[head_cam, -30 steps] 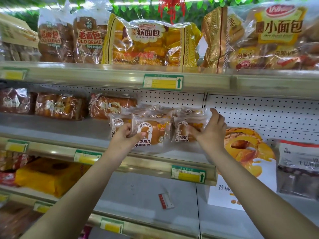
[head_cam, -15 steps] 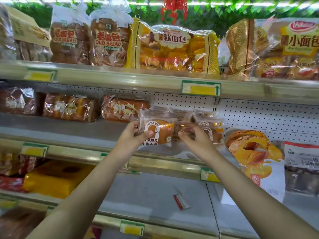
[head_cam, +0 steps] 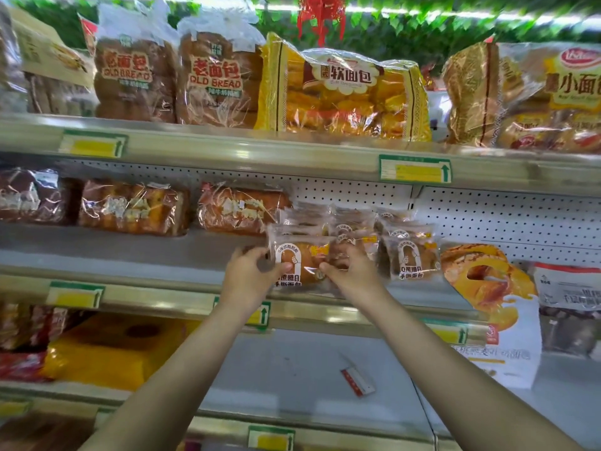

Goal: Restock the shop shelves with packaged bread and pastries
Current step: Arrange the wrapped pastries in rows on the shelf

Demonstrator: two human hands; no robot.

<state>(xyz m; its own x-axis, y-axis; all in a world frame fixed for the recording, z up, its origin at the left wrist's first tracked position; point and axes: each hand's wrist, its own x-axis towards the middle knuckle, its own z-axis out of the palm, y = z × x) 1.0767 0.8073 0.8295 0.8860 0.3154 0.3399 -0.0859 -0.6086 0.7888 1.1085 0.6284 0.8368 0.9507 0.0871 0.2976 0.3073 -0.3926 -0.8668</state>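
Nearer together than before, left hand [head_cam: 248, 277] and right hand [head_cam: 355, 271] each pinch a side edge of the front bread packet [head_cam: 300, 260] at the shelf [head_cam: 130, 252].

The left hand [head_cam: 250, 278] hides its fingers behind the front packet [head_cam: 300, 262]; the right hand [head_cam: 353, 271] covers most of the middle packet [head_cam: 356, 236]. The big bag [head_cam: 553, 96] top right is cut off by the edge. Price tags [head_cam: 415, 169] are unreadably blurred.

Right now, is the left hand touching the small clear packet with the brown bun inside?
Touching. In the head view the left hand pinches the small clear bun packet, thumb across its front.
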